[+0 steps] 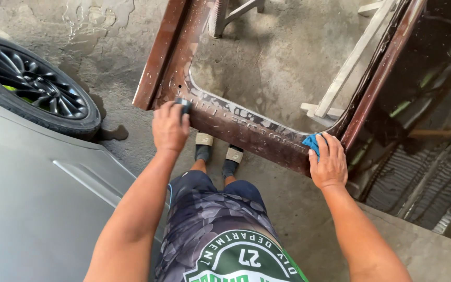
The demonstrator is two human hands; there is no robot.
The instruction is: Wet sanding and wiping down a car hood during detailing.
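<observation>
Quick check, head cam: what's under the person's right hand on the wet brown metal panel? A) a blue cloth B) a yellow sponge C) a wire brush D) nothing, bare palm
A: a blue cloth pokes out from under the right hand, which presses on the lower edge of the wet brown metal panel, while the left hand holds a small dark block against the same panel.

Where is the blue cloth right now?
The blue cloth sits under the right hand, pressed on the brown car panel's lower frame, right of centre.
</observation>
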